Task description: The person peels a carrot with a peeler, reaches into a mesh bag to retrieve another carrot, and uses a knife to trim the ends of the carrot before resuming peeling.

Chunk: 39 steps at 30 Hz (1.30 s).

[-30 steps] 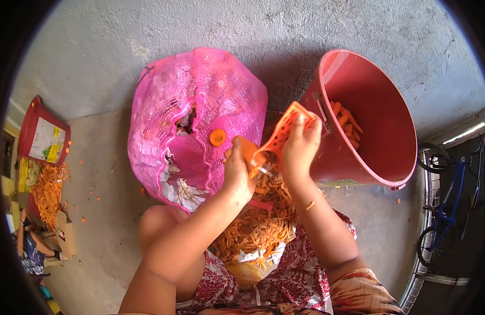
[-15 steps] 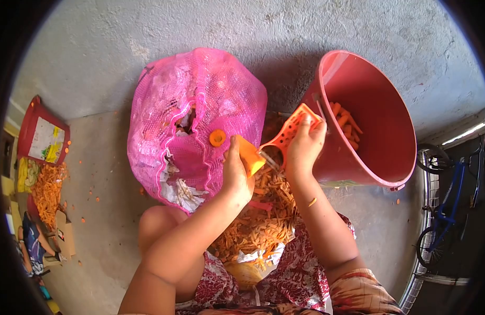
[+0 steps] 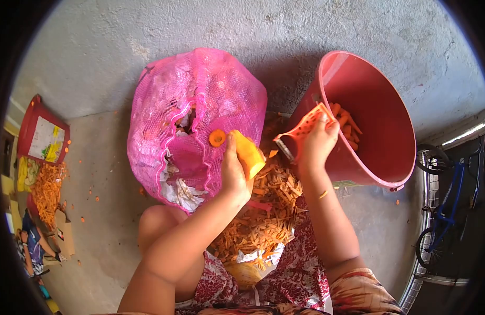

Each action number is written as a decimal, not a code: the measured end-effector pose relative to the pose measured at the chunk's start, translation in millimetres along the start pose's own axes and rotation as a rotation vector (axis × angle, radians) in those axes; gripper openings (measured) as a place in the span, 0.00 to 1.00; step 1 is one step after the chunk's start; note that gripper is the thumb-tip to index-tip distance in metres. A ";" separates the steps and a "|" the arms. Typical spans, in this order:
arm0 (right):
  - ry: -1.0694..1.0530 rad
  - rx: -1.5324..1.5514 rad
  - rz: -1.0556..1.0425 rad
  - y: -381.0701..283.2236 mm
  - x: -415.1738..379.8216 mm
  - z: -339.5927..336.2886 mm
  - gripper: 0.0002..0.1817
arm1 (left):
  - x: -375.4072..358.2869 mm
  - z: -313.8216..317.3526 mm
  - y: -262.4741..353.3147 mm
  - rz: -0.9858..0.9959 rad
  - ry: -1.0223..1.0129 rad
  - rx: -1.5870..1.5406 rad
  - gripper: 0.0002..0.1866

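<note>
My left hand (image 3: pixel 236 170) is closed around a thick, partly peeled carrot (image 3: pixel 249 156), its pale orange side facing right. In my right hand (image 3: pixel 319 145) is an orange peeler (image 3: pixel 305 127) with a perforated handle; its metal blade points left, apart from the carrot. A scrap of peel (image 3: pixel 323 194) sticks to my right forearm. Below both hands lies a heap of carrot peelings (image 3: pixel 263 215). Left of my left hand stands a pink mesh sack (image 3: pixel 232 100), with a round carrot slice (image 3: pixel 217 138) against it.
A large red bucket (image 3: pixel 382 121) with several carrots (image 3: pixel 347 126) inside stands at the right by the wall. Another red bucket (image 3: pixel 35 131) and more peelings (image 3: pixel 48 186) are at the far left, near another person (image 3: pixel 35 239). A blue bicycle (image 3: pixel 447 205) is at the far right.
My right hand and the peeler have moved right, away from the carrot. The carrot in my left hand has turned slightly, and a bit of peel shows in the gap.
</note>
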State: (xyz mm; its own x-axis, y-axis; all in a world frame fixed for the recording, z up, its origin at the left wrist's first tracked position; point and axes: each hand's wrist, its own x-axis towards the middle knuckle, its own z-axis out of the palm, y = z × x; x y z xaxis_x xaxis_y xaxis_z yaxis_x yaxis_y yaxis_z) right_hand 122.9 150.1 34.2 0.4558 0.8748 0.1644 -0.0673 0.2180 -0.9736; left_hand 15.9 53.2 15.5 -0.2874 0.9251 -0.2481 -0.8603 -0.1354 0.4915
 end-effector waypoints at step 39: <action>-0.166 0.078 -0.060 -13.3 12.4 -1.5 0.07 | 1.0 -16.4 -1.7 -0.770 -0.497 0.181 0.17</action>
State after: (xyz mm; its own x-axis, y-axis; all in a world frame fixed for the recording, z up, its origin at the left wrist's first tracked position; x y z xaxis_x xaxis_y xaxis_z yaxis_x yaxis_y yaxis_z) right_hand 130.8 157.4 48.9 0.3086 0.9173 0.2515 -0.1161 0.2988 -0.9472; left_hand 10.2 48.5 0.7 0.5834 0.7884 -0.1949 -0.6482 0.5966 0.4732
